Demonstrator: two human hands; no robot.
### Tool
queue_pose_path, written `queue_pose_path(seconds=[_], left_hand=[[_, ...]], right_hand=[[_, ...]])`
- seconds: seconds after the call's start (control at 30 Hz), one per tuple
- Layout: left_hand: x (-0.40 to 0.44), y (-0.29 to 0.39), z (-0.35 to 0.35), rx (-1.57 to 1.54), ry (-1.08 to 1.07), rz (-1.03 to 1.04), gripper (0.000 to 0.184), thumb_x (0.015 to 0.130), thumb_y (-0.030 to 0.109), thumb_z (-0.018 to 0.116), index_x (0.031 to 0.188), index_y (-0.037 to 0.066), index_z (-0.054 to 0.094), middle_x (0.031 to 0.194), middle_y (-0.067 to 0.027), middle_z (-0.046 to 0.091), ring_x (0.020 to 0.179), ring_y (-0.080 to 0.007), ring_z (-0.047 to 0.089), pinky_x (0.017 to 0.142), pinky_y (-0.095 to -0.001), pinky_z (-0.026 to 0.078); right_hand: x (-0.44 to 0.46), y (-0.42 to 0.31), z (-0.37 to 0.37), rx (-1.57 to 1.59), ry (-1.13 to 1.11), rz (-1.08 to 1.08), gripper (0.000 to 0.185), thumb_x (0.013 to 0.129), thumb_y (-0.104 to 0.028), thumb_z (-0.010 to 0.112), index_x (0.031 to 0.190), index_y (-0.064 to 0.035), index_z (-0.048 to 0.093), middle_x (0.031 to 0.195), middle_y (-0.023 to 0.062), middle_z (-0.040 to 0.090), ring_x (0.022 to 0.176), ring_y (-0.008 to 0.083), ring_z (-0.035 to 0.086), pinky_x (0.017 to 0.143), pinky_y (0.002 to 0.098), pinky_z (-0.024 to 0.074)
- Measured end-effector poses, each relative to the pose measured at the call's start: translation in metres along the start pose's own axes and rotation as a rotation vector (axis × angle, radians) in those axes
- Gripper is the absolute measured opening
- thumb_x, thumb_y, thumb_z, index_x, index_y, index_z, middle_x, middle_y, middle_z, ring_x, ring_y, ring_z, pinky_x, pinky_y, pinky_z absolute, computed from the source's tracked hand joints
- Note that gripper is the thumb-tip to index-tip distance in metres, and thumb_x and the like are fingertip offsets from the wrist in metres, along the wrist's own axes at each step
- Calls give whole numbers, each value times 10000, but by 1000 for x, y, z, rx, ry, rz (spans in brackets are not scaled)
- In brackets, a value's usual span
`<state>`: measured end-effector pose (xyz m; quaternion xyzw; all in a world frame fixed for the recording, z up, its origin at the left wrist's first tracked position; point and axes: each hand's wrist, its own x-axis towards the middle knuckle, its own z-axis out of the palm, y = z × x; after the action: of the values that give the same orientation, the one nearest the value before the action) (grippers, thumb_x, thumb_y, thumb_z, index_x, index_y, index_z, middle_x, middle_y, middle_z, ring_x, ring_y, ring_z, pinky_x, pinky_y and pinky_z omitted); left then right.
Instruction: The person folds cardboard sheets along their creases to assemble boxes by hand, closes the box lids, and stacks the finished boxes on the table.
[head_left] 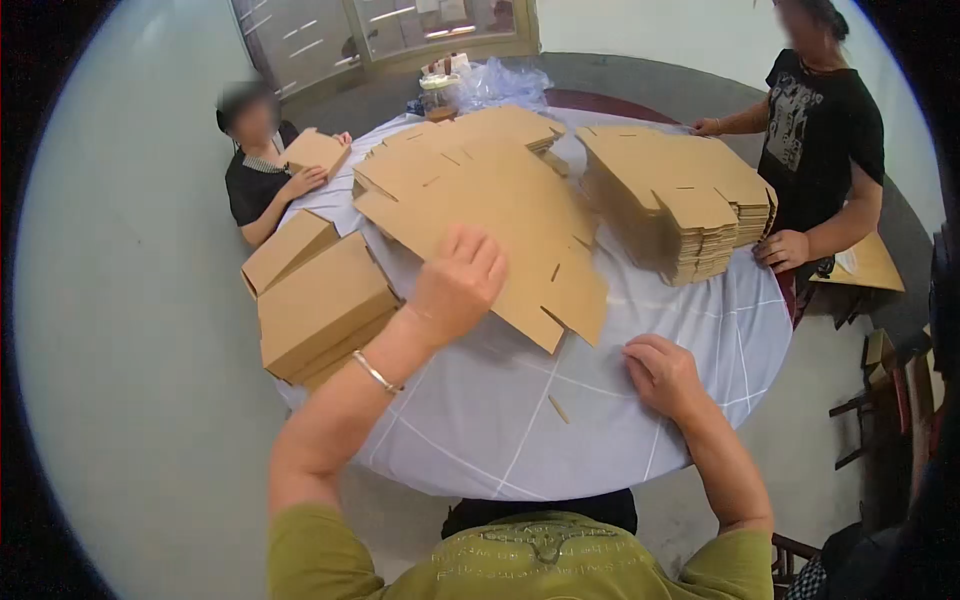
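Observation:
My left hand [461, 282] is raised over a flat, cut cardboard sheet [520, 220], its fingers curled together; whether anything is between them is hidden. The sheet lies slanted across a pile of similar flat pieces [480, 128]. Lower right, my right hand [663, 376] rests on the white tablecloth [500, 420] with fingers bent together and nothing visible in them. A small cardboard strip [558, 409] lies on the cloth between my forearms. To the left of my left hand sit folded cardboard boxes [325, 305].
A thick stack of flat cardboard [680, 190] stands at the right, with a co-worker's hand [784, 250] beside it. Another co-worker at the far left holds a box [318, 152]. Clear plastic bags [505, 85] lie at the table's back.

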<state>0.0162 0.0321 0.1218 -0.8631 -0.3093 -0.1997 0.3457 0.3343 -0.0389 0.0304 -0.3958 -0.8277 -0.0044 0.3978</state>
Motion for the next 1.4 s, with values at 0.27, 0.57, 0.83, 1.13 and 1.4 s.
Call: queue_pose_path(seconds=[0.27,0.57,0.83,1.13,1.4], left_hand=[[-1,-42,-112,90,281,-83,284,789,63,562,1050,-31,619,1084,-181,644,1058,-335,620,978,-478,461],[-43,-97,-89,-831,983,-914,262,941,100,613,1152,-44,550,1045,-68,621,874,-128,581,755,-284,498],[-67,6,-56,-1633,662,-976,370,980,135,529,1309,-20,460,1279,-98,547,1181,-253,541,970,-395,481],[-57,165,-35,-2580,336,-1199,346,995,194,509,1305,47,467,1282,-118,555,1198,-233,537,993,-427,462],[-74,136,-58,-1128,-135,-351,387,829,51,653,1197,-15,555,1186,-169,602,1164,-291,571,999,-420,454]], right_hand=[[-1,9,-4,88,-13,85,132,749,12,652,875,-24,641,894,132,662,772,329,658,659,380,544],[25,-11,-4,-45,19,-24,197,736,8,684,923,-31,640,969,129,667,821,323,662,686,374,549],[12,-91,-11,-129,274,-153,709,645,-147,817,1263,-12,495,1289,201,520,1149,368,536,962,457,454],[-32,-102,-3,-339,17,-126,385,729,-116,669,1108,-66,625,1110,110,632,1022,275,620,875,407,502],[-60,-77,-29,-300,13,-63,251,705,-37,632,952,-54,675,985,84,692,920,265,665,748,375,540]])
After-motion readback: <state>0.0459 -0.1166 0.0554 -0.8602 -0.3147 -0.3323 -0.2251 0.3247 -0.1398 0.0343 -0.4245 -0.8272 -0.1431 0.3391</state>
